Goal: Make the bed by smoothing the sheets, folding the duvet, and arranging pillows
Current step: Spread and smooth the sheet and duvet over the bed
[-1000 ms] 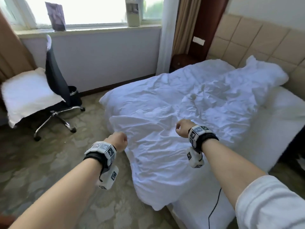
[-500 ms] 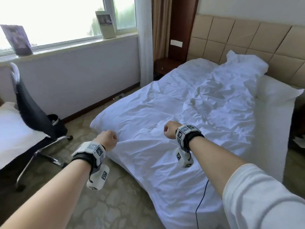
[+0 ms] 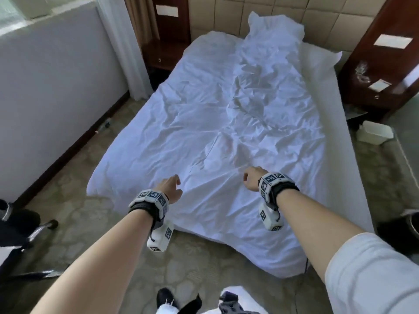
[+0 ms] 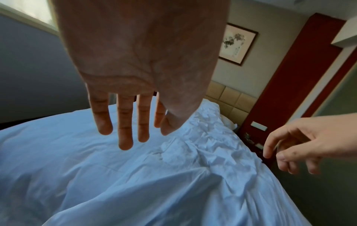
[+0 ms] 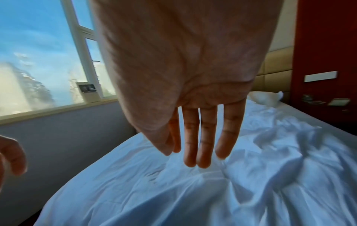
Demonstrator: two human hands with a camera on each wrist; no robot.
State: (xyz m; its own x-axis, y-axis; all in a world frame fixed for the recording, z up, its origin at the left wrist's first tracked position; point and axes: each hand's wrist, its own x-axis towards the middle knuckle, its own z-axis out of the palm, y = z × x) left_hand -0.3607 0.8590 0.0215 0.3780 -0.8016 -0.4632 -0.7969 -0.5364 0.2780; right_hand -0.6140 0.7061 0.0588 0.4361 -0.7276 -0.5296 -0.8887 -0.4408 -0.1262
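Both hands empty: left hand (image 3: 170, 188) and right hand (image 3: 252, 180) at lower centre, fingers straight, relaxed, hovering over crumpled white duvet (image 3: 226, 137) filling mid-frame, seemingly poised to smooth; pillow (image 3: 317, 53) upper right.

A padded beige headboard (image 3: 260, 21) lines the far wall, flanked by dark red-brown wooden panels (image 3: 383, 53) and low nightstands (image 3: 163, 56). Daylight comes through a window (image 5: 38, 61) above a pale wall (image 3: 52, 91) (a small card stands on the sill), with a white curtain (image 3: 122, 48) beside it. The floor (image 3: 95, 223) is patterned tan carpet, and a framed picture (image 4: 236, 44) hangs on the wall.
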